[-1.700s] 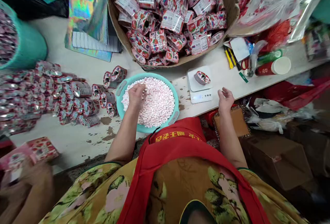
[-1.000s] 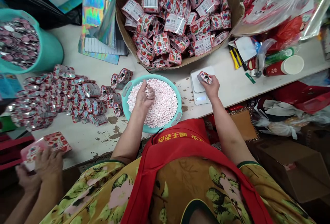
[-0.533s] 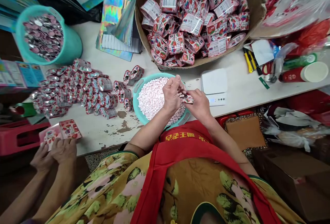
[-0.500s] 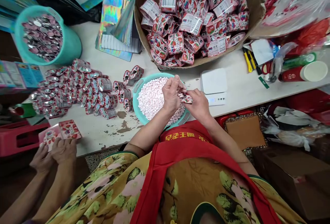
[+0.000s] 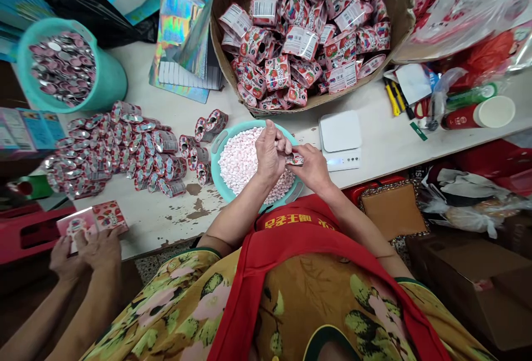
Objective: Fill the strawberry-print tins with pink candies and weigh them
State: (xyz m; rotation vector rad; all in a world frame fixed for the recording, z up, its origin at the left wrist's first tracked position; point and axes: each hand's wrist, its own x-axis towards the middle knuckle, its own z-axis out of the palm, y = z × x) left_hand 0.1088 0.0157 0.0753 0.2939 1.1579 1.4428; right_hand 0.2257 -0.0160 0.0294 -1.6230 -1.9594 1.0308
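At the right rim of the basin [image 5: 214,168], the right hand [image 5: 312,168] has its fingers clamped on a strawberry packet [image 5: 296,159]; the left hand [image 5: 269,157] curls alongside, contents unclear. A steady packet, held above the basin, should limit spillage

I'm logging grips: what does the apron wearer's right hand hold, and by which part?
The right hand holds a small printed packet by its right end, between thumb and fingers.
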